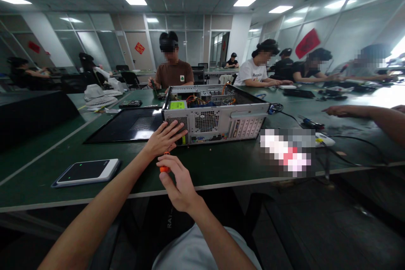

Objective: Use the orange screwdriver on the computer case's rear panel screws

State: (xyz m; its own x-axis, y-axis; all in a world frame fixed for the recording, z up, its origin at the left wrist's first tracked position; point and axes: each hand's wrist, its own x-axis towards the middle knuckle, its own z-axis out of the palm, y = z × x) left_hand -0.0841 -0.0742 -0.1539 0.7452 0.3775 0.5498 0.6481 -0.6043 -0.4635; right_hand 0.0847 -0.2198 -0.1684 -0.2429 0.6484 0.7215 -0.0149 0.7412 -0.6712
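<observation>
Head view: silver metal computer case with black trim (215,122) lies on its side on the dark green bench (228,164), set back from the front edge, vented rear face towards the wearer, uncovered side up, wiring showing.
Left hand (161,140): fingers fanned apart, laid on the vented left end of the rear face, gripping nothing; probably there to steady the case.
Right hand (177,179): thumb and fingers clamped on a small orange-handled tool (164,169), just below the left wrist; tip not discernible.
Glossy black flat panel (126,124): left of the case, probably laid flat to be out of the way.
White-framed, dark-faced slab (88,171): near the bench's front edge, left, apart from both hands.
Bench, far side: person in brown shirt (174,75), behind the case.
</observation>
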